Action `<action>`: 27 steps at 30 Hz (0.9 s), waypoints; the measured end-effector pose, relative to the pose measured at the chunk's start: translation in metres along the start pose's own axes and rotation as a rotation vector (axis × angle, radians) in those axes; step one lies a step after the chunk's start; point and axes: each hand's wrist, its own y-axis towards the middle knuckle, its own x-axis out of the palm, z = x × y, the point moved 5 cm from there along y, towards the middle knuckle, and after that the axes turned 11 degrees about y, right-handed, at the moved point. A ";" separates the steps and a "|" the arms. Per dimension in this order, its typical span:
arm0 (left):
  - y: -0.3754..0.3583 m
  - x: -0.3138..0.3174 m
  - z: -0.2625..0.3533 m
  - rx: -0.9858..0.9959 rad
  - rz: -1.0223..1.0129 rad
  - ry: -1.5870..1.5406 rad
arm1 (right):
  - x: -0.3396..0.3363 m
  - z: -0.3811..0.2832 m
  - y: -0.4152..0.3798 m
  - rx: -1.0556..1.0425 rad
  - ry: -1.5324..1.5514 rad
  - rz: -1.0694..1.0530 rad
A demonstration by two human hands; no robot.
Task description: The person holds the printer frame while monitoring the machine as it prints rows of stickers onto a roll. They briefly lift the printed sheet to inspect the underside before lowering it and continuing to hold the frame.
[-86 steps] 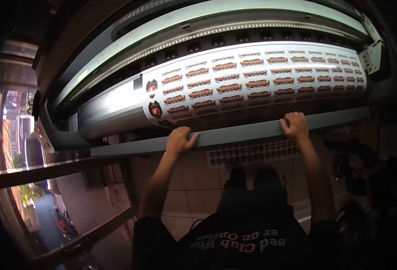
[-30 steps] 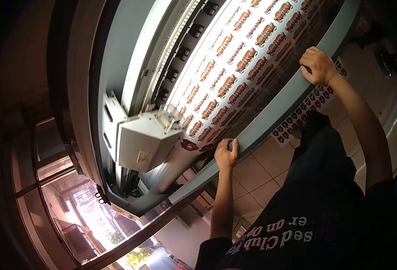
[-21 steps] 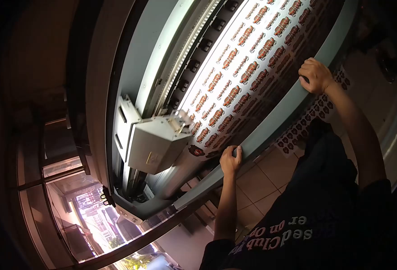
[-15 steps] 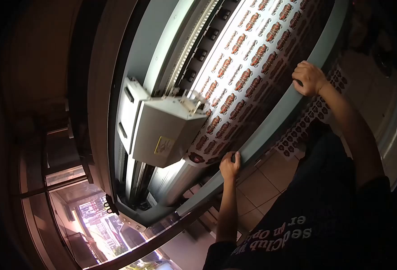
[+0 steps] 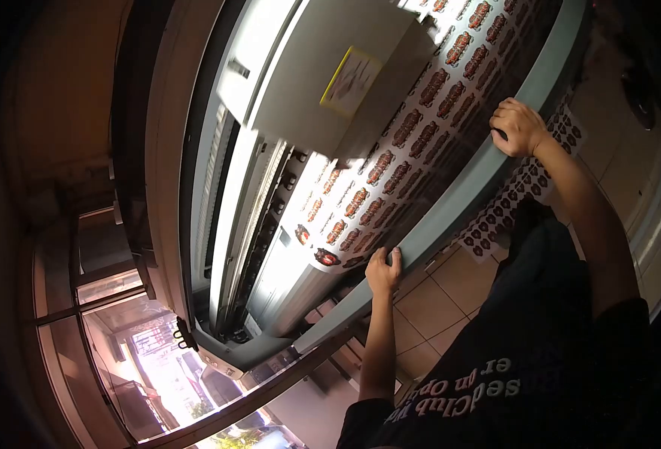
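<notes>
A wide-format printer fills the middle of the view, its curved grey front rail running diagonally between me and the print. My left hand holds the lower part of this rail, fingers over its edge and thumb raised beside them. Farther up, my right hand is closed around the same rail. Beyond it, a printed sheet with rows of reddish-brown figures lies over the printer bed. The grey print carriage, bearing a yellow-edged label, covers part of the sheet. Neither hand touches the sheet or carriage.
Printed sheet with dark red shapes hangs below the rail on my side. Tiled floor shows beneath. The printer's end housing is at lower left, near a bright window. A dark shoe-like object lies at upper right.
The print carriage has slid up along the printer, away from its lower-left end, uncovering the lower rows of the sheet. Both hands stay at the same places on the rail.
</notes>
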 end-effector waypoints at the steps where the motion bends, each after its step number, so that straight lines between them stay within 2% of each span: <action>1: 0.000 -0.001 0.001 -0.005 -0.005 -0.002 | 0.000 -0.001 0.000 -0.003 0.002 -0.002; 15: -0.001 -0.007 0.006 0.015 0.028 -0.060 | 0.000 -0.002 0.000 -0.093 0.023 0.045; 27: 0.001 -0.001 0.000 0.007 -0.027 -0.059 | -0.002 -0.004 -0.001 -0.041 -0.012 0.009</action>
